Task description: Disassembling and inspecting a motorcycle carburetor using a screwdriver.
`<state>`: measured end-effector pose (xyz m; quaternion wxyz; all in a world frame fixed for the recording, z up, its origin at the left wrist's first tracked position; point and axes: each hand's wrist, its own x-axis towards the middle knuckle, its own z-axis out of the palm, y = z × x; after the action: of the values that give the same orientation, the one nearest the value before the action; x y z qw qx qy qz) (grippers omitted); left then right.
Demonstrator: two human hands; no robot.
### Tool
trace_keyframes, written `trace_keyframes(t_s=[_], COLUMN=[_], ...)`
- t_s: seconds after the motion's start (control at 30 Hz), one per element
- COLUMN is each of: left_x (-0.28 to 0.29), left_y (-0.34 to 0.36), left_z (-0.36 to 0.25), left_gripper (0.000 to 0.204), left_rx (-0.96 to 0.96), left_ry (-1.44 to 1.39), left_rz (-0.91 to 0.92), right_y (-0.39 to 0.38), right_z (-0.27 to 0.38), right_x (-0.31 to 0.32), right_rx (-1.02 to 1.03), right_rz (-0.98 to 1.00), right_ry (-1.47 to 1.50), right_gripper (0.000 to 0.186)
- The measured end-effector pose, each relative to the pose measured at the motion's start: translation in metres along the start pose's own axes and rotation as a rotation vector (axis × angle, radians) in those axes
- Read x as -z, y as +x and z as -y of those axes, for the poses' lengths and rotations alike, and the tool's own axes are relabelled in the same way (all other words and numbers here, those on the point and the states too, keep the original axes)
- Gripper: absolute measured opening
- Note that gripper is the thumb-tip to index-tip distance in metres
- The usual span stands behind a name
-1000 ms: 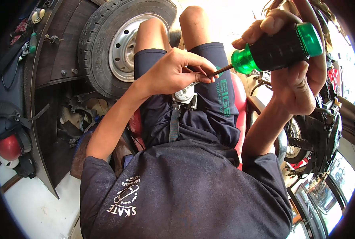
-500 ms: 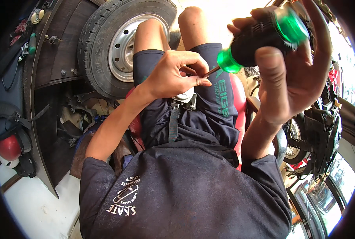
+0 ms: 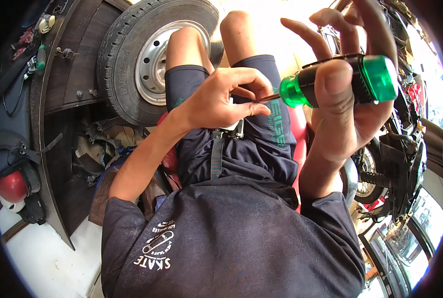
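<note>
A screwdriver with a thick black and clear green handle lies across my right hand. My right thumb presses on the handle, while several fingers stretch up and apart behind it. Its thin shaft points left to my left hand. There my thumb and forefinger are closed around the tip end, and they hide the tip and anything small at it. Just below my left hand, a white and metal piece with a dark strap lies on my lap, partly covered by that hand.
A large tyre on a steel rim stands beyond my left knee, next to a dark wooden cabinet. Motorcycle parts crowd the right side. I sit on a red seat. A red and white helmet is at far left.
The screwdriver has swung from steeply tilted to nearly level, its handle end coming down. My right fingers have spread upward off the handle. My left hand has shifted slightly right, still closed by the tip.
</note>
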<state>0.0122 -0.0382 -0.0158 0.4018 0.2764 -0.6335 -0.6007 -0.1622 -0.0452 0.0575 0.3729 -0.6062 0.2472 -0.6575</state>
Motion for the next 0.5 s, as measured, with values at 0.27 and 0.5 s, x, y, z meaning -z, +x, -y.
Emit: trace_keyframes(t_s=[0.27, 0.5], left_x=[0.015, 0.008], left_y=[0.001, 0.002], left_z=[-0.001, -0.001], left_gripper=[0.02, 0.032], left_rx=[-0.223, -0.052], left_ry=[-0.075, 0.159], left_rz=[0.023, -0.073], right_y=[0.0, -0.001], right_z=[0.0, 0.005], right_x=[-0.004, -0.005], right_rx=[0.013, 0.003], right_rz=[-0.021, -0.048], right_ry=[-0.024, -0.063], right_gripper=[0.095, 0.089])
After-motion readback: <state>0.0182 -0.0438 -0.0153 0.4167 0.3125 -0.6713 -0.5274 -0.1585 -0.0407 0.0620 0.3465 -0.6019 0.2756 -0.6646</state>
